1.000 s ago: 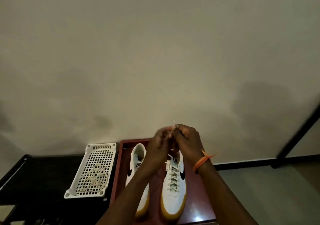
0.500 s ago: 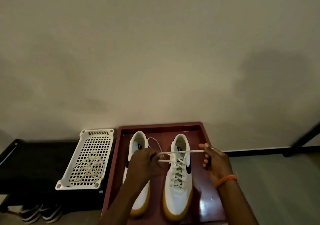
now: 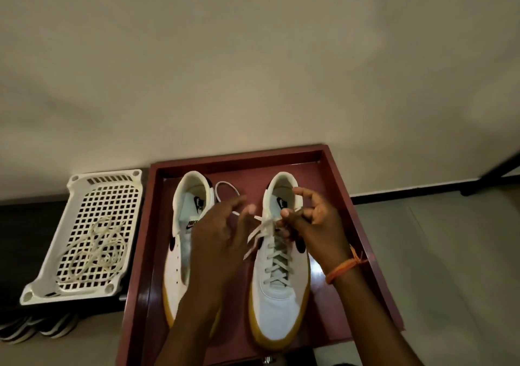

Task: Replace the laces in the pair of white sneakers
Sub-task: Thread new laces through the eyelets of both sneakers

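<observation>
Here, both hands work at the throat of the right-hand white leather sneaker with the yellow gum sole (image 3: 280,278), which sits laced in a dark red wooden tray (image 3: 363,225). The right hand (image 3: 312,222) has thumb and fingers curled in, pinching the cream flat lace (image 3: 260,232) where it crosses at the top eyelets; an orange thread band (image 3: 344,267) circles that wrist. The left hand (image 3: 219,239) hovers just left of that pinch, fingers bent; the lace's free end loops past its fingertips, but whether it truly grips the lace I cannot tell. Under the left hand and forearm lies the second white sneaker (image 3: 183,242), its eyelets bare. Well left of the grip, beside the tray, a white perforated plastic basket (image 3: 84,180) holds a loose tangle of cream laces (image 3: 98,250). Below the basket, dark striped shoes (image 3: 36,330) show on the floor.
</observation>
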